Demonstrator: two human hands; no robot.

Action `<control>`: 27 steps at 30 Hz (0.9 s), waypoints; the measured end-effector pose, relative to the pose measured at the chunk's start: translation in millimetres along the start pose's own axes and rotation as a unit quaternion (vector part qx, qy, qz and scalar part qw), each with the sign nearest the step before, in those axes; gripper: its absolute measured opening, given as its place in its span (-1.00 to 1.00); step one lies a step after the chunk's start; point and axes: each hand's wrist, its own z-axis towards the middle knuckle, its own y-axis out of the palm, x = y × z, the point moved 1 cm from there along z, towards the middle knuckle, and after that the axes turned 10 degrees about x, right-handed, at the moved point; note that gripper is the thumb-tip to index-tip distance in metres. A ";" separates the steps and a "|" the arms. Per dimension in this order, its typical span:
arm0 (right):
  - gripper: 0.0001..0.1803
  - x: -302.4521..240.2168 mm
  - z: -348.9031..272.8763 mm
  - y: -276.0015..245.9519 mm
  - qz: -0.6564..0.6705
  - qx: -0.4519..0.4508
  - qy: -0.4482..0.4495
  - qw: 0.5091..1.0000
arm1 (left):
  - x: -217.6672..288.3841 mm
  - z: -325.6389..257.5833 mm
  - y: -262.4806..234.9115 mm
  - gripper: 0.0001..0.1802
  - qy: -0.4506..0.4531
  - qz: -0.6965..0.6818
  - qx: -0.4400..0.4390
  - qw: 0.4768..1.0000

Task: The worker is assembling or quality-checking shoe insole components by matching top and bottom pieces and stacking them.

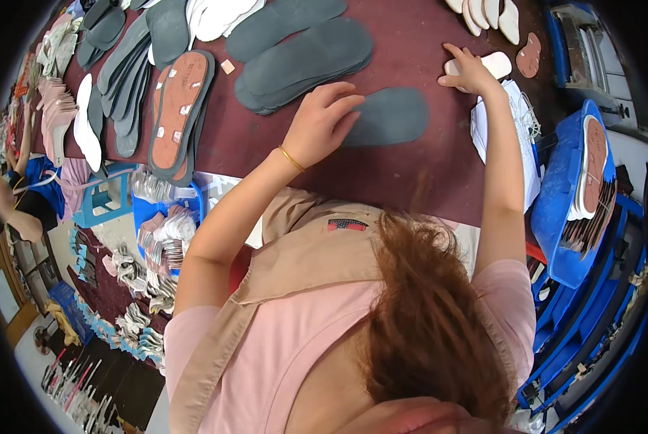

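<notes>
So from my feed, the single grey insole (390, 116) lay flat on the maroon table (425, 173), long axis running roughly left-right, toe end pointing away to the right. My left hand (322, 123) was right on its near end, fingers loosely spread and resting flat on it, not pinching. Right hand (470, 71) was well off to the upper right, fingertips pressing a small white insole (494, 64). So the left was clearly nearer the grey one.
</notes>
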 end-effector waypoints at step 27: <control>-0.77 -83.4 -106.3 15.8 0.687 0.073 0.334 0.641 | -26.9 -48.1 -29.7 -0.21 -0.171 0.026 -0.062 0.983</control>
